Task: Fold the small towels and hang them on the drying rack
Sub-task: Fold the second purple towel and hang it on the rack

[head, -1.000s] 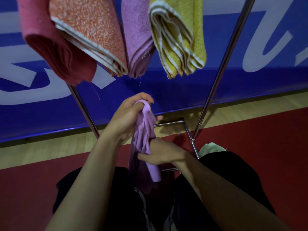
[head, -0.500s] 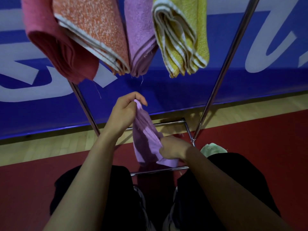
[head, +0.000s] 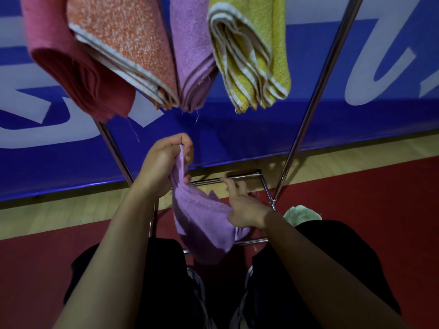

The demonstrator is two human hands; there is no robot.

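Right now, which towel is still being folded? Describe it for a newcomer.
Find the drying rack with four folded towels hanging on top. Below them, the left hand pinches a lilac towel. Unlike the hung purple towel, it is loose, unfolded, off the rack.
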